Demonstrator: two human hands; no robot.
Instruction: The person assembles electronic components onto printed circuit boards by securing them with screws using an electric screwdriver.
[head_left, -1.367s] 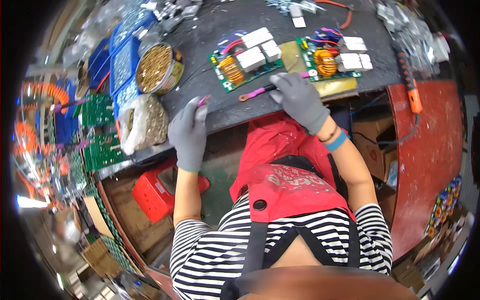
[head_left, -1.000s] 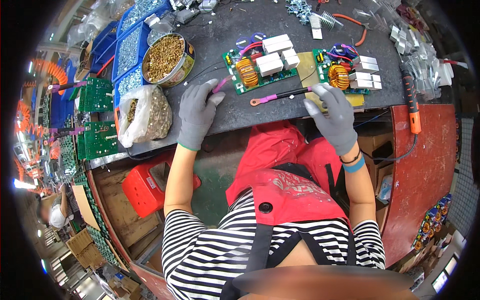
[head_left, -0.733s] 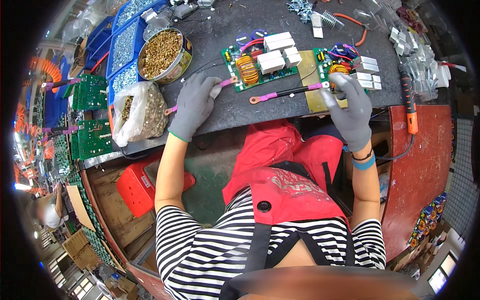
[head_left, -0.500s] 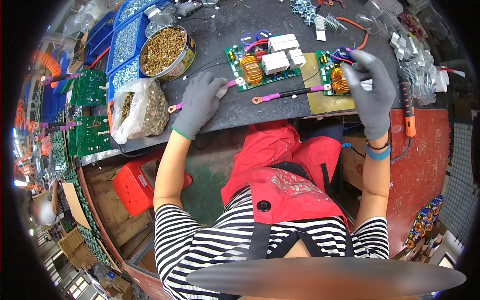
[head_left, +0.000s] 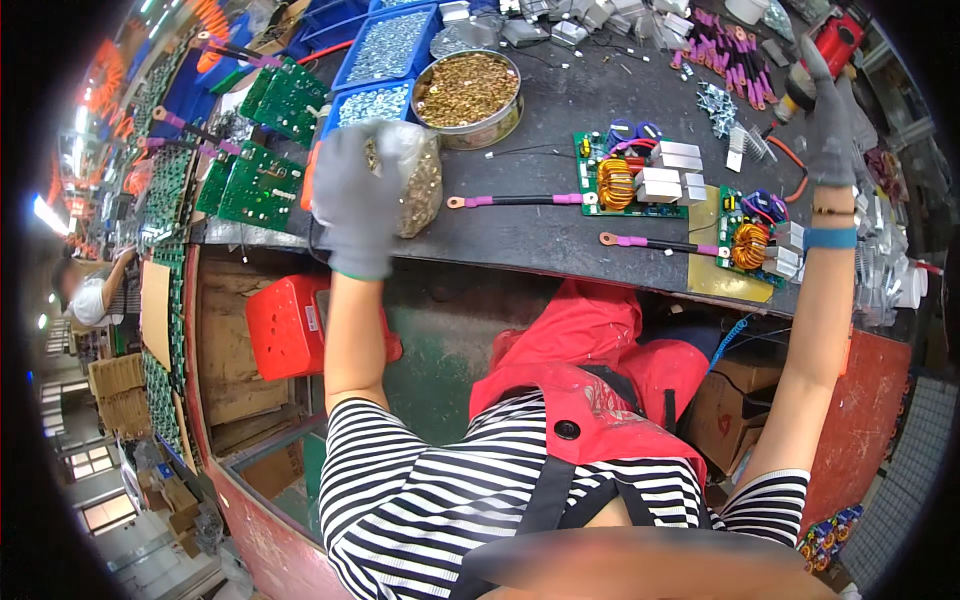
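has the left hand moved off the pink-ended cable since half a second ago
Yes: the left hand went left, from the cable to the clear bag of brass parts.

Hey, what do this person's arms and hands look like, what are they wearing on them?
Both the left hand and the right hand wear grey knit work gloves; the left glove's cuff has a green edge. The forearms are bare below short black-and-white striped sleeves. The right wrist carries a blue band and, just above it, a thin dark bracelet.
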